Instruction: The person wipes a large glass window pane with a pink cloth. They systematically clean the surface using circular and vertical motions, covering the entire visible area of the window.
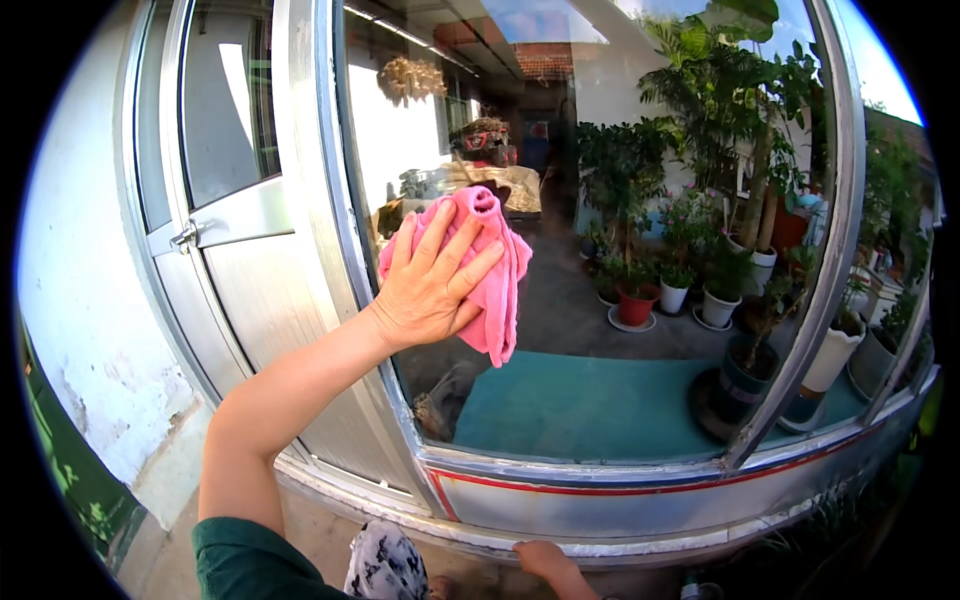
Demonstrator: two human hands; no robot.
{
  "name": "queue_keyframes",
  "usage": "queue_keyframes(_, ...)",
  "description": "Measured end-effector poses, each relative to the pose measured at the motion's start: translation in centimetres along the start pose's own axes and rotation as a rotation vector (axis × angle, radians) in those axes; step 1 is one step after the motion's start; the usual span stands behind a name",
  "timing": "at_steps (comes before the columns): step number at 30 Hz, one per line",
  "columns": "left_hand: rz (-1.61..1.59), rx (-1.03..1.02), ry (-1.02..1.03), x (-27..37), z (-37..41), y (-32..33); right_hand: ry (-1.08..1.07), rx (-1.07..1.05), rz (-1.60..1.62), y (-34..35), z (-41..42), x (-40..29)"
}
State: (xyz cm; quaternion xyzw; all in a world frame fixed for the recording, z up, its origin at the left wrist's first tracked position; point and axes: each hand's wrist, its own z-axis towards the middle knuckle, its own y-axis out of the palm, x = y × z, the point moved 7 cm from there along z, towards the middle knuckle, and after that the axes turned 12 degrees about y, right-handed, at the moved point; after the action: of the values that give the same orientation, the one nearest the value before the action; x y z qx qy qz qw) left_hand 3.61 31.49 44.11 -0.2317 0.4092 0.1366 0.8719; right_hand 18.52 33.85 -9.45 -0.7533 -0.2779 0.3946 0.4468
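My left hand (427, 285) lies spread on a pink cloth (499, 300), which it presses flat against the large glass window pane (570, 315) near the pane's left side. The cloth is bunched, with a rolled fold at its top and a loose end hanging down. Low in the picture, my right hand (544, 559) is beside the outer ledge (645, 546) below the window, its fingers curled; whether it touches the ledge or holds anything cannot be told.
A metal door with a lever handle (184, 236) stands left of the window's metal frame (832, 300). Through the glass show potted plants (637, 300) and a green surface (585, 405). A whitewashed wall (82, 300) is at far left, and dark foliage (810, 525) at lower right.
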Motion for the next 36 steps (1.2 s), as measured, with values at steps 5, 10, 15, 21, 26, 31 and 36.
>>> queue_keyframes(5, 0.006, -0.024, 0.138, -2.5, 0.7, -0.7, 0.040, -0.046, 0.038, -0.3, 0.0, 0.0)
queue_keyframes(10, 0.223, 0.284, -0.167, -11.2, 5.9, -3.2, 0.034, 0.082, 0.112, -1.3, -0.3, -0.5)
queue_keyframes(15, 0.410, 0.466, -0.367, -20.0, 10.2, -4.9, 0.026, 0.155, 0.183, 0.0, 0.9, -0.2)
queue_keyframes(21, 0.402, 0.434, -0.900, -26.9, 12.9, -6.4, -0.080, 0.196, 0.251, 0.9, 1.2, -0.4)
queue_keyframes(26, 0.330, 0.417, -1.025, -28.2, 17.3, -6.7, 0.040, 0.137, 0.336, -0.1, 0.2, 0.1)
queue_keyframes(31, 0.416, 0.462, -0.775, -24.9, 25.5, -6.5, -0.001, 0.202, 0.364, -1.9, -1.1, 0.7)
queue_keyframes(36, 0.308, 0.538, -0.542, -15.8, 34.9, -5.7, 0.034, 0.198, 0.386, -2.4, -0.7, 1.9)
